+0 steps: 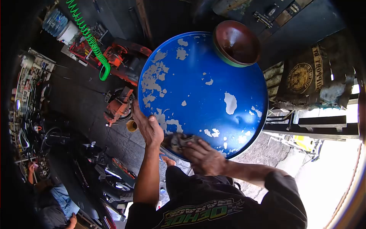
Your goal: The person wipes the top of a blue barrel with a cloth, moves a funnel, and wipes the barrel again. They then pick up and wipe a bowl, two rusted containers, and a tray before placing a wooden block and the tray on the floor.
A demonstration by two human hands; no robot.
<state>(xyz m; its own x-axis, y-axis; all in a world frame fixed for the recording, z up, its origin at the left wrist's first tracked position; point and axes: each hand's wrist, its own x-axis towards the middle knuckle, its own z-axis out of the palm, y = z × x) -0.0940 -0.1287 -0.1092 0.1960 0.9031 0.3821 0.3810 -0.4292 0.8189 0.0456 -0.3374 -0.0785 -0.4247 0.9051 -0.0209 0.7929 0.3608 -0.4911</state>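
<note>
A round blue drum top (pixel 198 91) with patches of flaked paint fills the middle of the head view. At its near left edge is my left hand (pixel 150 128), open, fingers stretched along the outer side and thumb at the rim. My right hand (pixel 206 157) is closed over a dark, stained rag (pixel 180 142), which lies against the near edge of the drum top. Part of the rag is hidden under my fingers. A bowl (pixel 236 42), brown inside and green outside, rests on the far right of the drum top.
A coiled green hose (pixel 91 42) hangs at upper left, above red equipment (pixel 116 55). A motorcycle (pixel 72 171) stands at lower left, near another person (pixel 57 202). A red-orange machine part (pixel 119 107) is on the floor. Dark printed cloth (pixel 305 76) hangs at right.
</note>
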